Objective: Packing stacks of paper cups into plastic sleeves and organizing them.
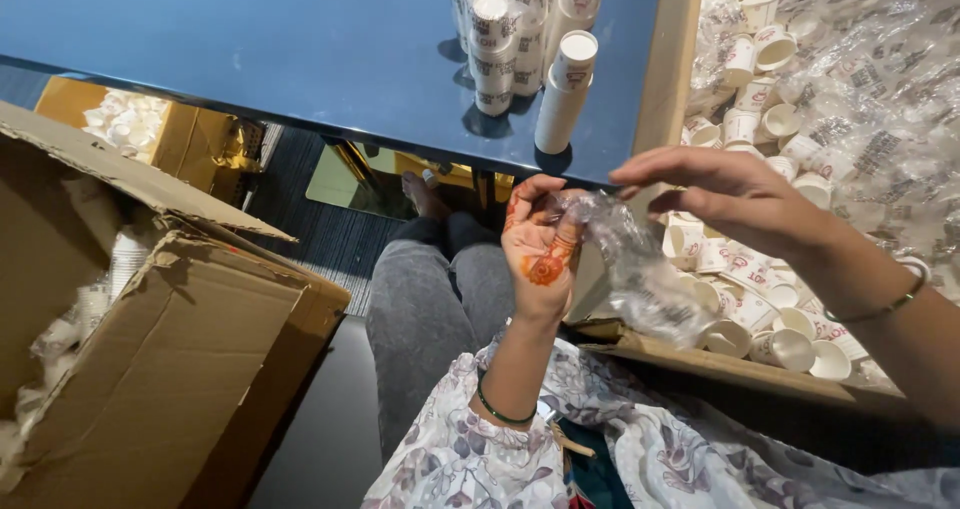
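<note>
Above the lap, the left hand (541, 252) gripped a crumpled clear plastic sleeve (640, 274), palm up to steady it, while the right hand (725, 194) hovered open just over it; stacked paper cups (522, 44) stood far on the blue table (300, 49).

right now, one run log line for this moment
left hand: grips clear plastic wrap | right hand: open above wrap | paper cup stacks: upright on blue table
</note>
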